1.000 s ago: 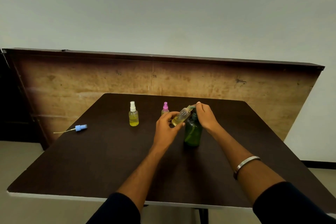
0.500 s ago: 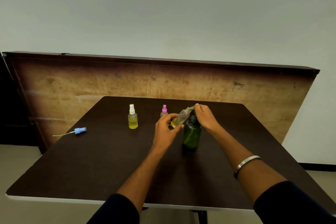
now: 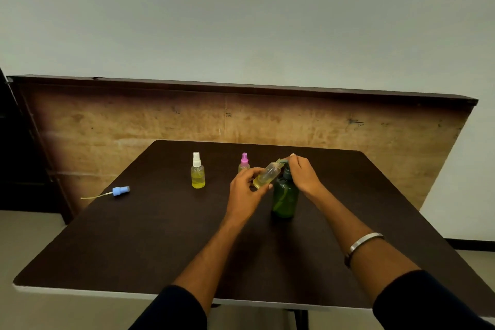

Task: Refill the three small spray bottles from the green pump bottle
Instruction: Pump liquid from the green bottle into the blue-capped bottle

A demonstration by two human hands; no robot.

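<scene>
The green pump bottle (image 3: 284, 198) stands upright on the dark table (image 3: 150, 244). My right hand (image 3: 304, 175) rests on its pump head, fingers curled over it. My left hand (image 3: 245, 191) grips a small uncapped clear bottle (image 3: 268, 174), tilted with its mouth against the pump spout; a little yellow liquid lies at its bottom. A white-capped spray bottle (image 3: 198, 171) with yellow liquid stands farther left. A pink-capped spray bottle (image 3: 244, 162) stands behind my left hand, partly hidden.
A blue spray cap (image 3: 120, 191) with its dip tube lies near the table's left edge. A worn wooden board (image 3: 187, 118) stands upright behind the table against a pale wall.
Both hands and bottles keep their pose at the pump. The view has shifted slightly, so everything sits a little higher in the frame.
</scene>
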